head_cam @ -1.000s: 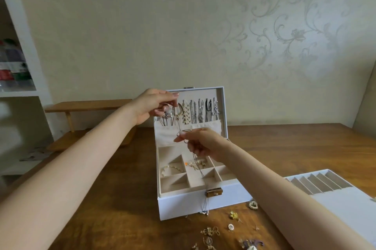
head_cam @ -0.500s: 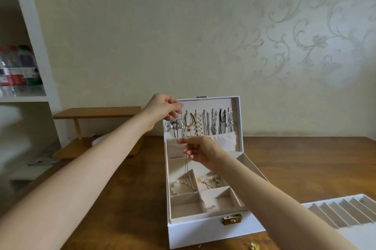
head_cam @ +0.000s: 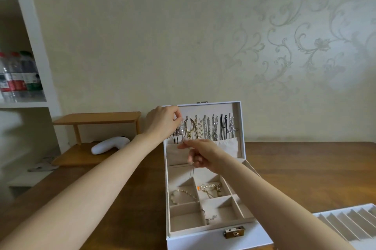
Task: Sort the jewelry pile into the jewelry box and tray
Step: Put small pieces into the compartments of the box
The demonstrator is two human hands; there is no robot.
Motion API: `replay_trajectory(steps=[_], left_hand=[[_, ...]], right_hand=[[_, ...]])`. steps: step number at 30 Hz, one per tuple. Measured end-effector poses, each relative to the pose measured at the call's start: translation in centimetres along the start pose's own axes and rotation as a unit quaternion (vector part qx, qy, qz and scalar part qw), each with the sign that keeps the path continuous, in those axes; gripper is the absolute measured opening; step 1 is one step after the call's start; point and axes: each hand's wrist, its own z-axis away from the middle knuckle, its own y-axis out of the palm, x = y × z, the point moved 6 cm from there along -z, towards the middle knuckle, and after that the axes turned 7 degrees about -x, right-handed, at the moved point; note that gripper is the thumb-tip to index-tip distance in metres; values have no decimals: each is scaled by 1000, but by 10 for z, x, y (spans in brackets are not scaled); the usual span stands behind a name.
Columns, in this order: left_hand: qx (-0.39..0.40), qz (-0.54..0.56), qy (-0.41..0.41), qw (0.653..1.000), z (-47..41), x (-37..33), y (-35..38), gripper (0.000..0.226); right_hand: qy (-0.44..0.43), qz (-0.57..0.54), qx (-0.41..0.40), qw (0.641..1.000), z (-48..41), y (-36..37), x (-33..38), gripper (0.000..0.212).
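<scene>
Your left hand is raised at the left end of the lid, fingers curled, with the fingertips pinched on the upper end of a thin necklace beside the leftmost hooks. Your right hand is just below and to the right, thumb and forefinger pinching the same chain lower down, the other fingers curled under. From the right hand the chain hangs slack into the box interior.

The jewelry box is white and stands open on the worktop, its lid upright. A row of hung necklaces fills the lid to the right of your left hand, their lower ends tucked into a fabric pocket. In the divided base:
- a pearl bracelet lies in the left compartment;
- gold pieces with an orange tag lie in the compartment beside it;
- a small silver chain lies across the front divider.

A gold clasp sits on the front wall. The white tray, with slanted slots, lies on the worktop to the right, apart from the box.

At the left, a wooden riser stands over a white device. Bottles stand on a white wall shelf.
</scene>
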Motion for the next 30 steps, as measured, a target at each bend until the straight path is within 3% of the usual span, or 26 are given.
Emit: replay_trajectory(steps=[3, 5, 7, 13, 17, 20, 27, 30], left_hand=[[-11, -3, 5, 1000, -1, 2, 2, 11], [-19, -1, 5, 1000, 0, 3, 3, 11], [-30, 11, 2, 999, 1, 4, 4, 12], [-47, 37, -6, 998, 1, 2, 2, 17], [-44, 31, -18, 998, -3, 5, 2, 14], [-56, -29, -5, 998, -1, 3, 3, 11], [-95, -148, -49, 983, 1, -5, 4, 20], [-82, -174, -76, 978, -1, -2, 5, 21]], right_hand=[[-64, 139, -79, 985, 2, -14, 11, 17], [-157, 213, -193, 945, 3, -24, 26, 11], [-231, 215, -274, 909, 3, -26, 42, 6], [-209, 96, -232, 945, -17, -13, 58, 3], [-189, 16, -217, 958, -21, -16, 59, 16], [-192, 30, -242, 951, -24, -17, 59, 5], [-230, 85, -302, 921, -29, -8, 64, 23], [-230, 131, -325, 908, -30, -6, 68, 19]])
